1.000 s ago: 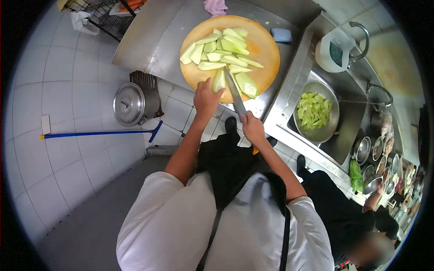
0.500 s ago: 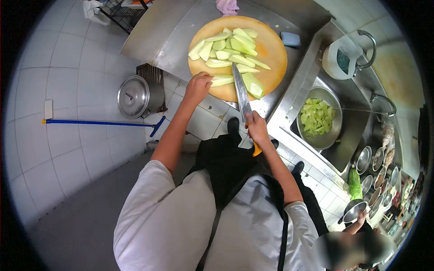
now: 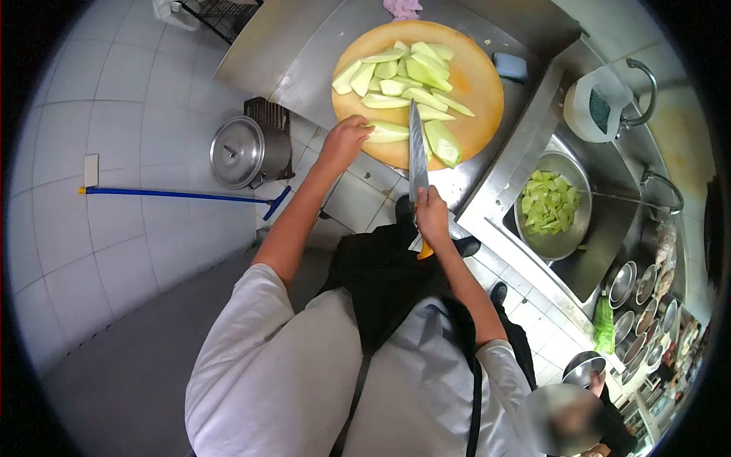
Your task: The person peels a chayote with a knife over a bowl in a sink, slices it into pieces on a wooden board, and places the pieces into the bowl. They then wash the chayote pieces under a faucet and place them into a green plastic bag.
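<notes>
My left hand (image 3: 344, 143) has its fingers closed on the left end of a long, pale green vegetable piece (image 3: 390, 132) at the near edge of a round cutting board (image 3: 478, 114). In my right hand (image 3: 432, 218) is a kitchen knife (image 3: 418, 148) with a yellow handle. Its blade lies over the board, between that piece and a thicker green vegetable chunk (image 3: 443, 145). Farther back on the board, several cut wedges (image 3: 392, 68) of the same vegetable are heaped. My right palm hides part of the handle.
A metal bowl (image 3: 585, 194) of chopped green pieces stands in the sink (image 3: 609, 244) at right. A blue-grey block (image 3: 510, 67) and a pink cloth (image 3: 402, 9) lie behind the board. A lidded pot (image 3: 237, 152) is at left. Another person's hand (image 3: 598, 382) holds a bowl (image 3: 584, 369) at lower right.
The whole view has shifted, so the board and sink appear farther right. The knife is angled more upright in view. My left hand stays at the same piece. The other person's bowl has moved.
</notes>
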A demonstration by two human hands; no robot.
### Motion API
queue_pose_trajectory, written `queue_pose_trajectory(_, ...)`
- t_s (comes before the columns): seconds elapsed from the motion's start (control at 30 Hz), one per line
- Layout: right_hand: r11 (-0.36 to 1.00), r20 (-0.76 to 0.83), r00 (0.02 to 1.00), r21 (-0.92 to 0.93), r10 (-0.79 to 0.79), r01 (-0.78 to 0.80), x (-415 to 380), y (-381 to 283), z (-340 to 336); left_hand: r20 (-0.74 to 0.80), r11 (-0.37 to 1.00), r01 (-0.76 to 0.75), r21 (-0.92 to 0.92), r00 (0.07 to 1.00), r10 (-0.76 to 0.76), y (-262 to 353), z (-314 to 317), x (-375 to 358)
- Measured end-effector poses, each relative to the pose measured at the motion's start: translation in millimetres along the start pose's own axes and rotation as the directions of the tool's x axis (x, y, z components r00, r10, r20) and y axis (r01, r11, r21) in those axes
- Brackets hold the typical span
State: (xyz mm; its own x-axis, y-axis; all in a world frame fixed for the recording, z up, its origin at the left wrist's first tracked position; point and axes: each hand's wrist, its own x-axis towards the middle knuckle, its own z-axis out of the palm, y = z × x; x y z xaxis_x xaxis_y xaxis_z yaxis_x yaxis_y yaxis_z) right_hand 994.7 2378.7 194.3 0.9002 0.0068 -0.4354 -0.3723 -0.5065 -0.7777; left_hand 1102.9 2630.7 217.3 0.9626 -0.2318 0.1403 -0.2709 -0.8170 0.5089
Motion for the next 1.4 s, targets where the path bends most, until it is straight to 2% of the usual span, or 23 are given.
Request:
queue_pose_trajectory(0.13,0.998,0.004,0.999,0.057,-0.037,0.036,6.5,19.1,21.4,0.022,0.994,0.1,-0.041,0.995,-0.099,1.3,-0.5,1.1)
queue_pose_trajectory(0.17,0.996,0.008,0.999,0.082,-0.047,0.047,4.9,18.2,23.0,0.013,0.994,0.096,-0.047,0.995,-0.096,0.5,-0.2,1.1)
queue_pose_trajectory(0.27,0.99,-0.03,0.989,0.001,-0.143,0.143,1.1,17.7,23.7,-0.025,0.995,0.072,-0.062,0.997,-0.073,-1.8,1.5,0.2)
queue_pose_trajectory(0.37,0.995,0.033,0.995,0.046,-0.089,0.087,0.2,29.6,32.9,-0.071,0.997,0.038,-0.072,0.997,-0.043,-3.6,3.4,0.5)
queue_pose_trajectory(0.47,0.99,0.083,0.99,0.102,-0.111,0.102,-10.6,34.5,34.7,-0.097,0.995,0.049,-0.086,0.994,-0.057,-3.2,5.0,0.3)
queue_pose_trajectory(0.6,0.989,0.109,0.984,0.003,-0.144,0.145,-21.7,32.9,21.8,-0.085,0.997,0.045,-0.062,0.995,-0.05,-4.2,6.7,-3.2)
queue_pose_trajectory(0.73,0.972,0.081,0.97,-0.021,-0.23,0.233,4.4,25.9,14.8,-0.036,0.995,0.058,-0.075,0.997,-0.061,-8.3,8.1,-3.4)
queue_pose_trajectory(0.77,0.971,0.068,0.969,-0.014,-0.239,0.24,9.5,20.2,13.5,-0.033,0.998,0.068,-0.004,0.997,-0.068,-8.3,5.5,-7.2)
queue_pose_trajectory(0.83,0.968,0.071,0.97,0.113,-0.234,0.225,18.2,18.4,18.1,-0.001,0.993,0.022,0.112,1.0,-0.022,-6.6,6.7,-5.0)
queue_pose_trajectory(0.87,0.929,0.111,0.923,0.043,-0.369,0.367,36.6,40.0,36.3,-0.083,0.996,-0.071,0.051,0.994,0.075,-20.3,15.6,-3.6)
queue_pose_trajectory(0.9,0.882,0.152,0.875,-0.043,-0.459,0.47,50.1,63.0,46.5,-0.063,0.998,-0.034,0.048,0.997,0.037,-29.1,23.7,0.4)
queue_pose_trajectory(0.93,0.932,0.206,0.918,-0.054,-0.34,0.358,35.5,45.1,29.5,-0.008,0.997,-0.051,0.054,0.999,0.052,-44.8,30.4,6.5)
queue_pose_trajectory(0.97,0.944,0.227,0.924,-0.05,-0.308,0.326,31.6,46.2,24.6,-0.011,0.997,-0.073,0.018,0.997,0.073,-32.1,22.5,8.1)
queue_pose_trajectory(1.0,0.967,0.275,0.943,-0.118,-0.185,0.224,15.6,29.2,4.2,-0.018,0.984,-0.167,0.067,0.986,0.168,-36.8,22.6,8.5)
queue_pose_trajectory(1.03,0.969,0.244,0.953,-0.121,-0.179,0.213,19.3,45.4,15.2,0.04,0.996,-0.084,0.031,0.996,0.083,-25.2,14.2,9.0)
queue_pose_trajectory(1.1,0.962,0.189,0.95,-0.059,-0.25,0.265,3.9,42.1,5.6,0.017,0.995,-0.099,0.031,0.995,0.098,-32.9,15.7,6.1)
queue_pose_trajectory(1.2,0.973,0.15,0.977,-0.15,-0.153,0.176,0.7,18.2,0.4,0.05,0.975,-0.221,0.013,0.974,0.22,-40.1,4.9,7.6)
queue_pose_trajectory(1.27,0.974,0.127,0.986,-0.189,-0.105,0.128,2.8,17.8,-6.1,0.12,0.976,-0.215,-0.045,0.968,0.219,-25.5,-4.4,-1.5)
queue_pose_trajectory(1.37,0.97,0.087,0.996,-0.241,-0.005,0.026,-5.3,13.0,1.2,0.113,0.955,-0.21,-0.208,0.965,0.236,-35.4,-6.8,-1.9)
queue_pose_trajectory(1.4,0.967,0.067,0.997,-0.255,0.023,-0.005,-6.2,12.0,3.6,0.145,0.962,-0.178,-0.206,0.967,0.21,-29.4,-12.5,0.7)
